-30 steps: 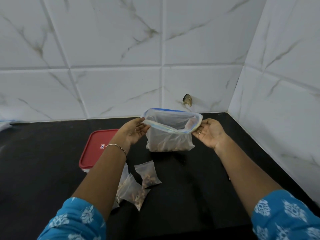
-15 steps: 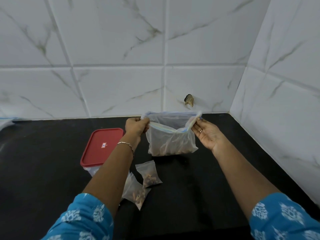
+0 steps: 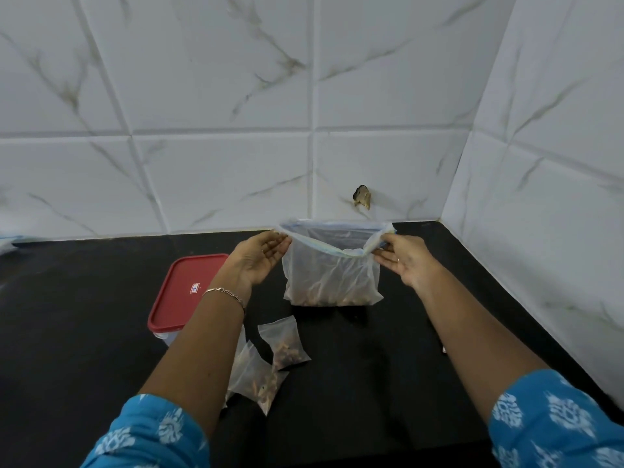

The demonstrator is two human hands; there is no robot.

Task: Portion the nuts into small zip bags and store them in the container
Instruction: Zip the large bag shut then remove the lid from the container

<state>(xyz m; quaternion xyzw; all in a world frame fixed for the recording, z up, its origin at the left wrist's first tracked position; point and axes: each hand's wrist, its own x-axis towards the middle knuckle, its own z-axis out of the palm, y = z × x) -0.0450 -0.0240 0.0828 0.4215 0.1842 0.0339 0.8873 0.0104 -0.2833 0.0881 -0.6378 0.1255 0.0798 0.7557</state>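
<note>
Small clear zip bags of nuts are lying on the black countertop beside the red-lidded plastic container, seemingly awaiting storage. Beyond, the left hand and right hand are pinching the large clear blue-sealed nut bag by its top corners, apparently stretching its mouth.

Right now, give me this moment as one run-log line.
left hand: pinches large bag rim | right hand: same | large bag: open, nuts inside | small bags: filled, on counter | container: closed
</note>
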